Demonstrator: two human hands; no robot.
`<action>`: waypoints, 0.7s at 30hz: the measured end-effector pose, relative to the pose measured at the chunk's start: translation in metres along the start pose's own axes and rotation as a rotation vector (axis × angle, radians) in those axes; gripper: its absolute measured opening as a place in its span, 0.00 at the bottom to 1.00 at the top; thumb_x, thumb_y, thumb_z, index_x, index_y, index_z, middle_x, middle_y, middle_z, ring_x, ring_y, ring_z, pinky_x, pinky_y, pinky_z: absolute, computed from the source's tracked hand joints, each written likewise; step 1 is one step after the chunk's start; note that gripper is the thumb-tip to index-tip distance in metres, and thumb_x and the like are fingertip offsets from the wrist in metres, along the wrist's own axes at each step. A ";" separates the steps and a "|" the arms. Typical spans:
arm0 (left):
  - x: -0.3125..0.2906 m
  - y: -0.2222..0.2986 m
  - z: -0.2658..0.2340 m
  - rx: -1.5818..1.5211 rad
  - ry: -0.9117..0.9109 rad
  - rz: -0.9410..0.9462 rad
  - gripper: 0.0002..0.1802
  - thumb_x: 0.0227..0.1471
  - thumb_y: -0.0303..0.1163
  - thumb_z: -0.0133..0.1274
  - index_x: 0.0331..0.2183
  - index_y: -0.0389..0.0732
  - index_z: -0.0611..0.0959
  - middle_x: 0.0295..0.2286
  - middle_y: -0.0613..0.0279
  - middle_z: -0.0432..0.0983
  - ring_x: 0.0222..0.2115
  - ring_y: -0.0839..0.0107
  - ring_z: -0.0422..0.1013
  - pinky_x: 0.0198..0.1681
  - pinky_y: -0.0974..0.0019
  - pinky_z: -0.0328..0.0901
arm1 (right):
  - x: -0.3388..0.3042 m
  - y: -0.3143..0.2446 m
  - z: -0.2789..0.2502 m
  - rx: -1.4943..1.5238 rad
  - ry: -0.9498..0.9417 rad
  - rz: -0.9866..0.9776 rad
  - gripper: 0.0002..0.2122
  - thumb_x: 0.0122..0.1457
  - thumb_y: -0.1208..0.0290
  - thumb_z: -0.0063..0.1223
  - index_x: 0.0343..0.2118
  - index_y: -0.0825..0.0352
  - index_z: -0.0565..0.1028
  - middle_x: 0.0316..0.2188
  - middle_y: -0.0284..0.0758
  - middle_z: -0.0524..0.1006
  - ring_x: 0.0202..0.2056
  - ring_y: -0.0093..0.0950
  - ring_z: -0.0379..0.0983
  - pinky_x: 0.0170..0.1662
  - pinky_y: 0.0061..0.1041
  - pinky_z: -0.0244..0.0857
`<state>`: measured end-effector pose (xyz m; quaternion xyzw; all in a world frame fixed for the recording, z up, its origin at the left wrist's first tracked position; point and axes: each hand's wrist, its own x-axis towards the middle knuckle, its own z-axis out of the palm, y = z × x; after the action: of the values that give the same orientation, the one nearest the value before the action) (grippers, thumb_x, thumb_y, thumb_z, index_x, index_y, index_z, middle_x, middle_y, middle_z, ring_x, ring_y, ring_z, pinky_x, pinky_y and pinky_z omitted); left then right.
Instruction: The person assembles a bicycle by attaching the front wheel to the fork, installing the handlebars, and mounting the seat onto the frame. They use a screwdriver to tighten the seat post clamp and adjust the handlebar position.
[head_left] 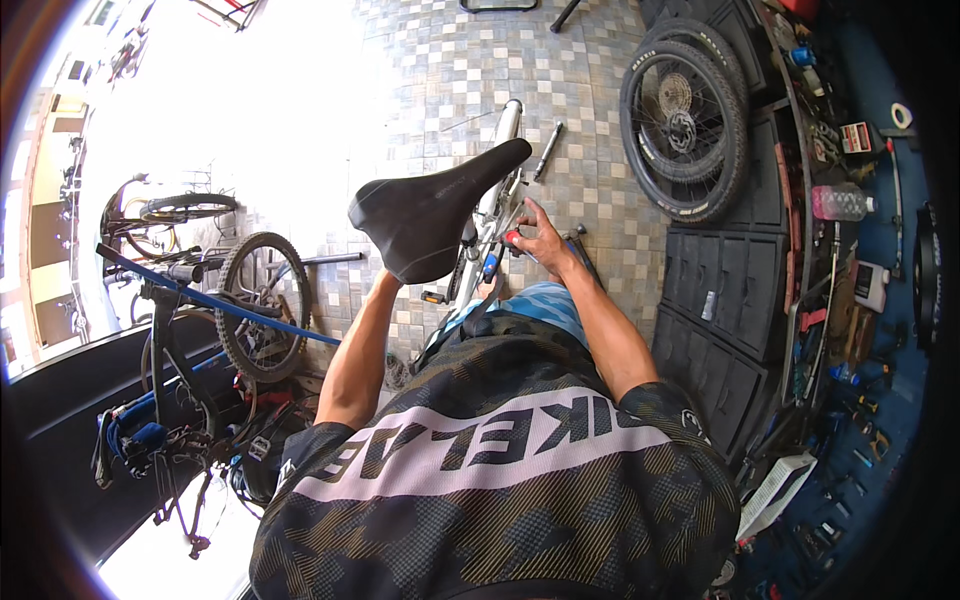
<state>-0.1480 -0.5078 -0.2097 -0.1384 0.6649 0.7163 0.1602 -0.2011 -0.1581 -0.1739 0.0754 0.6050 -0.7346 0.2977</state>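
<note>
A white bicycle frame [508,122] with a black saddle [430,215] stands in front of me. The saddle covers my left hand [388,279]; only the wrist shows at its lower edge, so its fingers and anything in them are hidden. To the right of the saddle, my right hand [543,246] is closed around a small red-handled tool [514,238], close to the frame. The tool's kind cannot be made out. A blue part [490,266] sits low on the bike, and a pedal [433,297] sticks out below the saddle.
A silver and black tube [548,151] lies on the tiled floor beyond my right hand. Bicycle wheels [690,120] lean against dark drawers [722,285] on the right. A bench with bottles and tools runs behind them. Another bike's wheel [262,307] and a work stand [170,350] are at left.
</note>
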 end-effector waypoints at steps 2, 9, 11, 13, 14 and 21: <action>0.005 0.004 0.006 0.000 -0.013 0.006 0.29 0.62 0.42 0.59 0.59 0.38 0.75 0.51 0.52 0.77 0.49 0.62 0.75 0.48 0.61 0.71 | 0.005 0.002 -0.010 -0.024 -0.019 0.055 0.44 0.55 0.80 0.61 0.72 0.71 0.48 0.61 0.43 0.62 0.50 0.30 0.74 0.53 0.29 0.73; 0.006 0.010 0.010 0.000 -0.021 0.002 0.29 0.62 0.42 0.59 0.59 0.39 0.76 0.51 0.53 0.78 0.48 0.62 0.76 0.46 0.61 0.72 | 0.014 0.017 -0.017 -0.022 -0.105 0.095 0.30 0.54 0.79 0.64 0.63 0.70 0.70 0.45 0.35 0.79 0.45 0.24 0.75 0.51 0.26 0.70; 0.005 0.010 0.009 0.003 -0.017 0.001 0.29 0.62 0.42 0.59 0.59 0.39 0.76 0.50 0.53 0.78 0.48 0.62 0.76 0.46 0.61 0.72 | 0.016 0.016 -0.020 -0.309 -0.071 -0.081 0.23 0.55 0.75 0.66 0.55 0.67 0.78 0.37 0.32 0.81 0.41 0.21 0.76 0.47 0.23 0.70; 0.004 0.010 0.010 0.006 -0.016 -0.001 0.29 0.62 0.42 0.59 0.59 0.39 0.76 0.50 0.53 0.78 0.47 0.62 0.76 0.45 0.61 0.72 | 0.016 0.012 -0.020 -0.459 -0.059 -0.131 0.18 0.57 0.71 0.68 0.50 0.65 0.82 0.32 0.30 0.82 0.37 0.20 0.77 0.43 0.21 0.71; 0.004 0.010 0.009 0.010 -0.014 -0.001 0.29 0.62 0.42 0.59 0.59 0.39 0.76 0.50 0.53 0.79 0.47 0.62 0.76 0.45 0.61 0.72 | 0.015 0.009 -0.019 -0.467 -0.068 -0.090 0.17 0.58 0.68 0.68 0.50 0.64 0.83 0.31 0.30 0.83 0.35 0.20 0.77 0.41 0.21 0.71; 0.004 0.013 0.012 0.006 -0.015 -0.002 0.29 0.63 0.43 0.59 0.59 0.40 0.76 0.49 0.54 0.79 0.46 0.62 0.77 0.43 0.61 0.73 | 0.018 0.006 -0.032 -0.063 -0.135 0.086 0.19 0.61 0.55 0.67 0.47 0.65 0.84 0.30 0.29 0.82 0.34 0.17 0.77 0.38 0.22 0.72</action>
<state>-0.1571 -0.4962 -0.1982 -0.1330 0.6657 0.7152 0.1662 -0.2204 -0.1350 -0.1960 0.0423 0.6025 -0.7052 0.3714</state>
